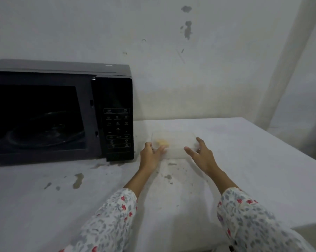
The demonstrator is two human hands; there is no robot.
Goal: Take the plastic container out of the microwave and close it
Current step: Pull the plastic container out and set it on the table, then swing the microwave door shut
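The left hand (151, 155) has its fingers half curled round the left end of the plastic container (173, 145), thumb on the near wall and fingertips touching the far side, so it appears to have a light hold. The right hand (201, 155) is spread wide, fingers splayed along the container's right end; whether it is pressing on the wall or only beside it I cannot tell.

The container sits on the white table (253, 160), just to the right of the microwave (62, 113) and near its control panel (118, 124). It is clear, shallow and rectangular, with something pale yellow (160, 142) in its left part. It looks thin-walled and light, so it probably flexes if squeezed at mid-wall and could slide on the smooth tabletop. The stiffer places to hold are likely the short ends and the rim corners, with a hand at each end (as the hands lie now). If it has been heated it may be warm and softer than usual.

The microwave's cavity (35, 117) shows dark and open, with the glass turntable visible inside; the door itself is out of view. Closing it seems to be what remains.
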